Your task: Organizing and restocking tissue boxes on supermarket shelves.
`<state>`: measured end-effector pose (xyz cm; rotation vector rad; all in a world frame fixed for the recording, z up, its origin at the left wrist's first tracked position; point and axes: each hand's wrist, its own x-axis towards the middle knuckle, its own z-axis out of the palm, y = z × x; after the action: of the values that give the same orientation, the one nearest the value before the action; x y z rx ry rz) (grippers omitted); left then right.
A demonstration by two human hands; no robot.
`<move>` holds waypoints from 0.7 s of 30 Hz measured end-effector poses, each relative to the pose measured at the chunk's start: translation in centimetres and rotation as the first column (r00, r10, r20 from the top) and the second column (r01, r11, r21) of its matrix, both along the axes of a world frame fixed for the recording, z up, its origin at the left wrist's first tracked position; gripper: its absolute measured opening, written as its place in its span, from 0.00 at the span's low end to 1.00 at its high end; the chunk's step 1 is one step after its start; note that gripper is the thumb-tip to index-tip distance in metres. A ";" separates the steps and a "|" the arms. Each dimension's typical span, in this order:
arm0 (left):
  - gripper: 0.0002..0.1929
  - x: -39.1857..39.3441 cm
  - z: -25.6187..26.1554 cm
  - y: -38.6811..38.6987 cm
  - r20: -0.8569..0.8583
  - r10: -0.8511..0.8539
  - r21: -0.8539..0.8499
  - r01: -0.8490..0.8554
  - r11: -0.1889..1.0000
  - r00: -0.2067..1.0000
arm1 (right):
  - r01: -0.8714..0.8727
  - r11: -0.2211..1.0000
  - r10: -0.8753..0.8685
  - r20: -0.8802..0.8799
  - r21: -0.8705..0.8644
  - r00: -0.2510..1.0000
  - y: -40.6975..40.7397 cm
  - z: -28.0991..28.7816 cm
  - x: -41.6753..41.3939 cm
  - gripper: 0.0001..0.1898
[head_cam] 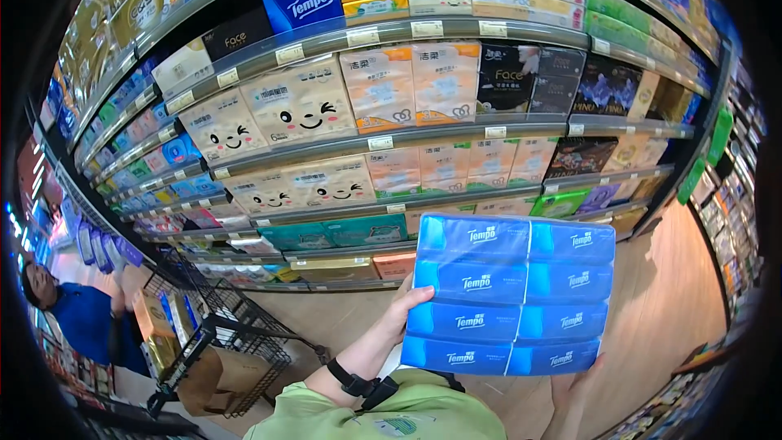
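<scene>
A shrink-wrapped bundle of blue Tempo tissue packs [470, 302] is held up in front of my chest, its printed face tilted toward me. The packs are stacked in two columns. My left hand [410, 307] grips the bundle's left side, thumb on the front edge and fingers hidden behind. At the lower right corner my right hand [583, 373] supports it from below, with most of its fingers out of sight behind the plastic. A black strap with a small device [365, 386] is around my left forearm.
Long store shelves [293, 134] of tissue packs curve ahead. At lower left stands a black wire shopping cart [244, 311] holding a brown paper bag [229, 379]. Beyond it is a person in blue [85, 321] beside stacked packages [162, 330]. Wooden flooring [660, 293] lies right.
</scene>
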<state>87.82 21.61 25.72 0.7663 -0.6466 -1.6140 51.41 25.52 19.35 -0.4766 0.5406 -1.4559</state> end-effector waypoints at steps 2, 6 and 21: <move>0.39 -0.4 0.3 -1.2 -0.041 0.006 0.035 -0.004 0.999 0.999 | -0.034 0.999 0.030 -0.147 -0.024 0.989 -2.3 1.2 -0.8 0.38; 0.37 -1.4 0.1 -3.9 -0.041 0.087 0.109 -0.082 0.991 0.995 | -0.050 0.996 0.032 -0.216 -0.079 0.976 -7.0 1.4 -2.8 0.35; 0.29 -10.0 -1.8 -1.3 -0.125 0.287 0.477 -0.196 0.857 0.950 | -0.414 0.871 0.490 -0.397 0.266 0.776 -15.1 1.0 -13.1 0.31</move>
<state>77.82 20.33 23.97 0.9771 -0.0115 -1.5951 38.31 10.41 20.31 -0.7673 0.8458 -0.8168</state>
